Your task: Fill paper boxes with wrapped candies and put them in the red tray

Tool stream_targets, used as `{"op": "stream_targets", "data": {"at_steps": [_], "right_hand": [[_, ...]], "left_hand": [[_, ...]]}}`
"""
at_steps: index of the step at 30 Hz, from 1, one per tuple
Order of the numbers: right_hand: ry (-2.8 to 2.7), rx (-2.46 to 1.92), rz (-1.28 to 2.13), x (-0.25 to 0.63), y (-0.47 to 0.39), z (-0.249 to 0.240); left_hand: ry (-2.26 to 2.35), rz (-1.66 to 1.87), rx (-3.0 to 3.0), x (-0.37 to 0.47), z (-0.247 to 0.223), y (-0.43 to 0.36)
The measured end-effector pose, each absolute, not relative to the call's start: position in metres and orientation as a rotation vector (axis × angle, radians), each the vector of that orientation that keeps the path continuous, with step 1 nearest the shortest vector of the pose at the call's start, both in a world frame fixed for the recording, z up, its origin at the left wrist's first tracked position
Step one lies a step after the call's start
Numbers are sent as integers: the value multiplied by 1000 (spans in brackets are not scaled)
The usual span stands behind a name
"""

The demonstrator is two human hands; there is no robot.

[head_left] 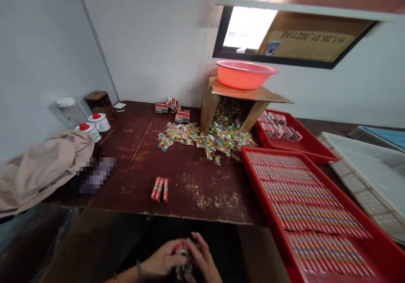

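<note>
I am holding a small packet (182,257) between both hands, low below the near edge of the dark table (190,165). My left hand (161,260) is curling its fingers around the packet's left side, and my right hand (202,257) is closing over it from the right, the fingertips of both meeting on top. The packet is mostly hidden, and only a bit of red and white wrapper is showing between my fingers.

Taking the table as the landmark: three red boxes (160,189) are lying side by side near its front edge, just beyond my hands. A heap of colourful candies (209,137) is spilling across its far middle from a tipped cardboard box (221,99), and a pink basin (245,74) is sitting on top of that box. A few stacks of red boxes (172,108) are standing at the far edge beside the heap. On the table's right side a long red tray (268,219) is lying full of neat rows of boxes, with a second red tray (303,146) behind it. At the left end a beige cloth (44,165) is draping over the edge, with two white pots (95,125) with red knobs behind it.
</note>
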State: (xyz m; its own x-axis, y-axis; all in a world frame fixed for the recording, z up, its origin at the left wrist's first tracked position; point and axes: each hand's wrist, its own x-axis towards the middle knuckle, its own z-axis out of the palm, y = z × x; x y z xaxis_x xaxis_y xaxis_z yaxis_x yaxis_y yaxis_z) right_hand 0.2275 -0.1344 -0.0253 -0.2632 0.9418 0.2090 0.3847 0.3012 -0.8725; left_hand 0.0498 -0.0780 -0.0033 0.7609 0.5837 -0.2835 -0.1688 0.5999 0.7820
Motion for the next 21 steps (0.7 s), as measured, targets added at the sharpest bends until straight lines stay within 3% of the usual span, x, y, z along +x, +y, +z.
{"op": "stream_targets", "data": {"at_steps": [5,10,13,17,21], "right_hand": [[-1184,-1338,1216,229,-106,3],[-1814,-1248,1214,277,-11,49],[-1843,-1616,541,316,74,39],[-1751,-1758,302,352,144,4],[-1824,-1747,213,348,103,-34]], "left_hand": [[780,850,885,66,34,-37],[843,547,1366,56,28,-17],[696,393,1140,63,13,-31],[622,444,923,79,-2,-50],[698,574,814,77,-10,-43]]}}
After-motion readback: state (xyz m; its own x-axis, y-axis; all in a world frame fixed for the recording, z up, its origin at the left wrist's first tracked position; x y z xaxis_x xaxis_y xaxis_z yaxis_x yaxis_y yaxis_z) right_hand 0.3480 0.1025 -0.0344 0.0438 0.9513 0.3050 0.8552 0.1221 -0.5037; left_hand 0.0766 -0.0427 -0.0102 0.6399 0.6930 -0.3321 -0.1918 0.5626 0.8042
